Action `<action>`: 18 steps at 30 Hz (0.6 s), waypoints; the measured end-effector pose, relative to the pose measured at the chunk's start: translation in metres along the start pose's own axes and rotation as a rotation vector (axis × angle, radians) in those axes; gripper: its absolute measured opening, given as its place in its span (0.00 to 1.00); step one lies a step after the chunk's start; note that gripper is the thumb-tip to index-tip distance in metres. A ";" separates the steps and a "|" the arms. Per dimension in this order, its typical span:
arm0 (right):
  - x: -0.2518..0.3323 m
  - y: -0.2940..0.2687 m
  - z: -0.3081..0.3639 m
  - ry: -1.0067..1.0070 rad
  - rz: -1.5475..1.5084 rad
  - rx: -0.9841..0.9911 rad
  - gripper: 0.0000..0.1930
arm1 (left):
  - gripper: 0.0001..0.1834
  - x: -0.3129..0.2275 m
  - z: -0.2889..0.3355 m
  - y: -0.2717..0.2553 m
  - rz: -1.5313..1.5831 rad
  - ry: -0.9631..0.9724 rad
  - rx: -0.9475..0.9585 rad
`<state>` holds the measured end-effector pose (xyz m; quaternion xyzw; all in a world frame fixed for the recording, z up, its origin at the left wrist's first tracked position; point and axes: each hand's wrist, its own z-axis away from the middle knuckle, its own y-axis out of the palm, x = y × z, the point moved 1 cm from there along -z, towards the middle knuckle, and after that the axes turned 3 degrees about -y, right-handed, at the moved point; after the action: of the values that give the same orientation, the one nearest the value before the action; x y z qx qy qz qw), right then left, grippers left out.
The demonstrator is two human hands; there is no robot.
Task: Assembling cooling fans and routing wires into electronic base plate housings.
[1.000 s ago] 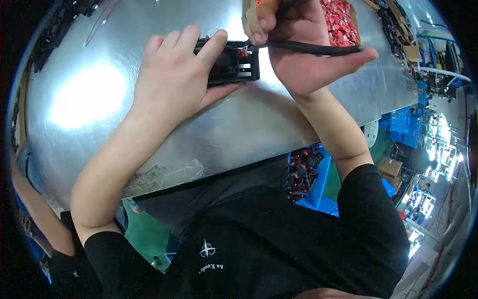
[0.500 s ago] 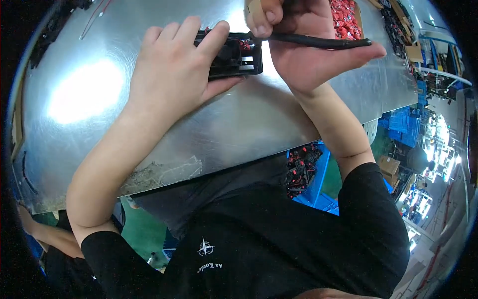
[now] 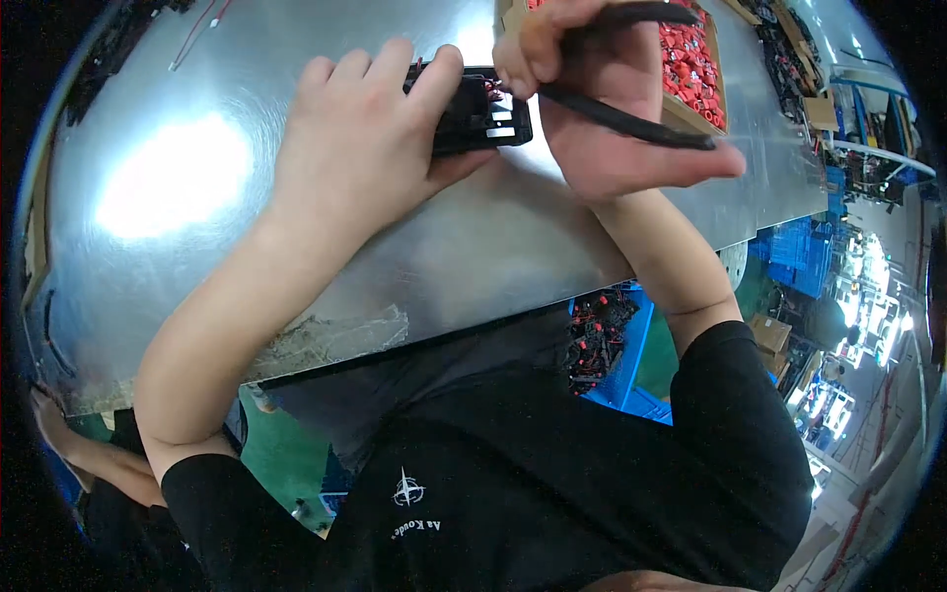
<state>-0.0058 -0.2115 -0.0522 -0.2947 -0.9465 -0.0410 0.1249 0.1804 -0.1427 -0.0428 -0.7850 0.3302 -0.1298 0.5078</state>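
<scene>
My left hand [image 3: 360, 133] is wrapped over a black plastic housing [image 3: 506, 118], thumb along its near side, holding it at the table. Red wires and rectangular openings show at the housing's right end; my palm and fingers cover the rest. In my right hand [image 3: 612, 109], palm turned up, is a pair of pliers [image 3: 641, 125] with two long black handles spread apart. One handle slants across the palm, while the other sticks out above the fingers. The pliers' jaws are hidden behind my fingertips, close by the housing's right end.
A carton of red parts [image 3: 691, 84] stands on the metal table [image 3: 473, 237], beyond my right hand. Thin wires [image 3: 192, 39] lie at the far left. Below the table edge is a blue crate [image 3: 626, 370] with black and red parts. Another person's arm [image 3: 109, 464] shows at lower left.
The pliers' handles have spread apart, the lower one now tilting down toward me. Both hands and the housing have shifted slightly to the right.
</scene>
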 end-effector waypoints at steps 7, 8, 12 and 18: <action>0.037 0.065 -0.037 0.194 -0.219 -0.965 0.69 | 0.37 0.001 0.005 0.004 0.003 0.003 -0.040; 0.038 0.071 -0.039 0.222 -0.253 -1.108 0.69 | 0.37 0.002 0.008 0.004 -0.013 -0.004 -0.036; 0.039 0.073 -0.036 0.328 -0.218 -1.297 0.71 | 0.40 0.006 0.007 0.003 -0.006 0.023 -0.035; 0.055 0.031 -0.030 0.639 -0.025 -0.871 0.66 | 0.35 0.038 -0.006 0.001 0.146 0.339 -0.001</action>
<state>-0.0258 -0.1604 -0.0087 -0.2809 -0.7603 -0.5186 0.2723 0.2049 -0.1715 -0.0462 -0.7261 0.4671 -0.2229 0.4527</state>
